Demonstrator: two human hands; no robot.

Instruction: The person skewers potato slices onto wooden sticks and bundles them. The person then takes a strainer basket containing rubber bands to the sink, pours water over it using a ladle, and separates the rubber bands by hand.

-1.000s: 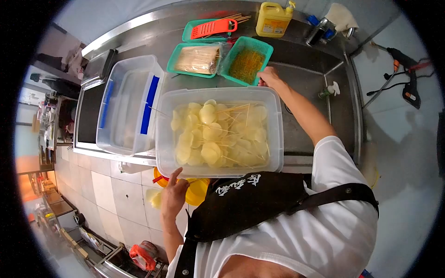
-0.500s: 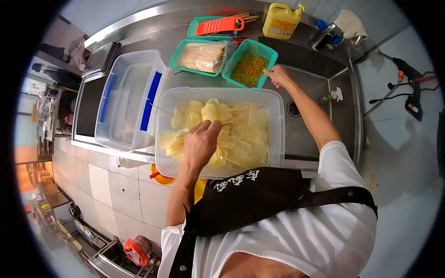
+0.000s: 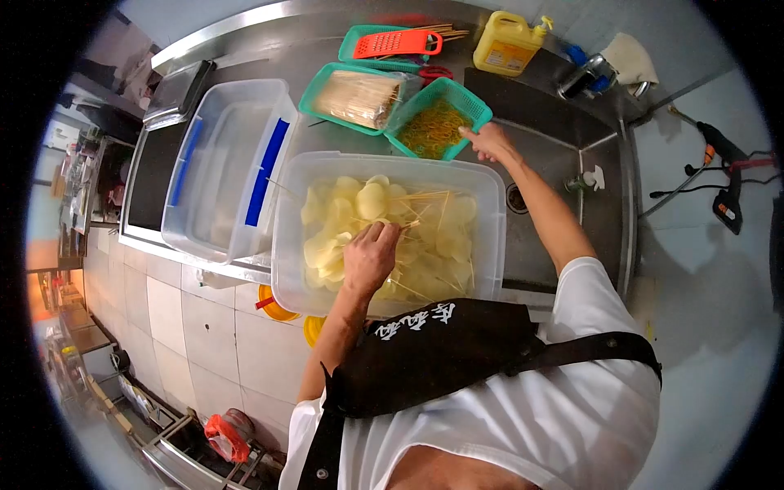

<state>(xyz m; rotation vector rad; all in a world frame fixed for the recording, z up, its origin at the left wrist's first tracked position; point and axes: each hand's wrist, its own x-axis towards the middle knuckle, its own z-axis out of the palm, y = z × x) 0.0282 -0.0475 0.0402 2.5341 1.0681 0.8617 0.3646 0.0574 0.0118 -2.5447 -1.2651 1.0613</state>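
Observation:
A clear plastic tub holds many thin pale-yellow slices, apparently potato, threaded on wooden skewers and lying in liquid. My left hand is closed over the tub around a bunch of skewers, whose ends poke out beside the thumb. Pale slices lie around and under its fingers. Farther back, my right hand is closed at the right rim of a green basket, one fingertip reaching over the rim. Yellow-brown rubber bands fill the basket.
A second clear tub with blue clips stands left. Behind are a green basket of packed skewers, an orange grater and a yellow jug. The sink lies right, with a spray nozzle.
My left hand has moved right and now has skewer ends showing from it. The rubber-band basket has turned and shifted slightly toward me, with my right hand at its rim.

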